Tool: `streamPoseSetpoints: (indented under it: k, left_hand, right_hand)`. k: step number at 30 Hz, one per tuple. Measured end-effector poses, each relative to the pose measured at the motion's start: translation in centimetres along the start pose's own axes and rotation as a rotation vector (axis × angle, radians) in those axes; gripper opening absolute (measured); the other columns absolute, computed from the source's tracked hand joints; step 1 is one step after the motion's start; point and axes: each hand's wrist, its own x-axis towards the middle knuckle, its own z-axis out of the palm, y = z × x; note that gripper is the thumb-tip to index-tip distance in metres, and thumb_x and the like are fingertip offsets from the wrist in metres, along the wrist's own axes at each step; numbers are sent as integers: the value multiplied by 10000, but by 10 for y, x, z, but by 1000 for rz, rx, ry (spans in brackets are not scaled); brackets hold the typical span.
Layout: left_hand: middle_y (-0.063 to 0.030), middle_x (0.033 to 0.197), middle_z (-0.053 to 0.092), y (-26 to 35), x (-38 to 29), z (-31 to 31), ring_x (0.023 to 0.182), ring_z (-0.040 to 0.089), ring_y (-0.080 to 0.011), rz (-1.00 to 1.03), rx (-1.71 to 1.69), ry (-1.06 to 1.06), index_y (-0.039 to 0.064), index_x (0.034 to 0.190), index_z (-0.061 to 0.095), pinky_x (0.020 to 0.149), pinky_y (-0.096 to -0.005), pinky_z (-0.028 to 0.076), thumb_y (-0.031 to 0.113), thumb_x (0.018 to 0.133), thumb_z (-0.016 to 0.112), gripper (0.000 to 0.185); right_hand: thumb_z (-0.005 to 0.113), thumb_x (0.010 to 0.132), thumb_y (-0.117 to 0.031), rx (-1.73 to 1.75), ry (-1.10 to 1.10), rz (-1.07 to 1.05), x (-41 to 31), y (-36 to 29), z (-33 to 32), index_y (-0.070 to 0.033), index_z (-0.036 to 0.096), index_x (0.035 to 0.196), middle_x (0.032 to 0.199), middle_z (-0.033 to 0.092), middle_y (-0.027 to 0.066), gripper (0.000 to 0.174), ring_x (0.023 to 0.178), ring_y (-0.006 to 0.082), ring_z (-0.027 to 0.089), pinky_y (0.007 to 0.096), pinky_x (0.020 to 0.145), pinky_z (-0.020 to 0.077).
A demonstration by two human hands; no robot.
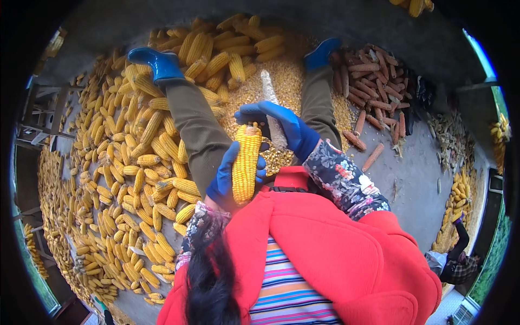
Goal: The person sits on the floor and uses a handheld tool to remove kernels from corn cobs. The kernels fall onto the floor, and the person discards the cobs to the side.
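Observation:
My left hand (227, 172), in a blue glove, is closed around a full ear of yellow corn (245, 162) held upright before my lap. Some kernels are gone near its top end. My right hand (286, 124), also in a blue glove, reaches over the top of the ear beside a whitish, stick-like tool (269, 87). The fingers are partly hidden, and I cannot tell whether they grip the tool. Loose kernels (243, 97) form a heap between my legs, behind both hands.
Many unshelled ears (142, 174) cover the floor on the left, with more ears (231, 40) beyond the kernels. Stripped reddish cobs (373, 81) lie on the right, near dry husks (451, 138). My blue boots (158, 63) flank the kernel heap. Another person (459, 260) is at the far right.

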Motion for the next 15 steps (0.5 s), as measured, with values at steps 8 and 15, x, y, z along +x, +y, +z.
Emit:
streamPoseSetpoints:
  k: [8, 15]
  left_hand:
    - [-87, 953, 696, -11, -10, 36, 761, 681, -211, -108, 215, 87, 91, 1284, 588, 719, -358, 585, 566, 1000, 568, 553]
    - [-79, 963, 689, -12, -1, 58, 828, 674, -189, 132, 585, 157, 85, 1219, 600, 718, -333, 569, 514, 995, 624, 485]
  right_hand:
    - [490, 1084, -337, 146, -36, -54, -16, 12, -10, -3, 632, 1134, 1165, 684, 148, 366, 1126, 294, 657, 428, 1032, 501]
    - [536, 1071, -326, 88, 92, -122, -5, 8, -8, 0, 630, 1172, 1137, 685, 138, 354, 1150, 283, 653, 434, 1056, 493]
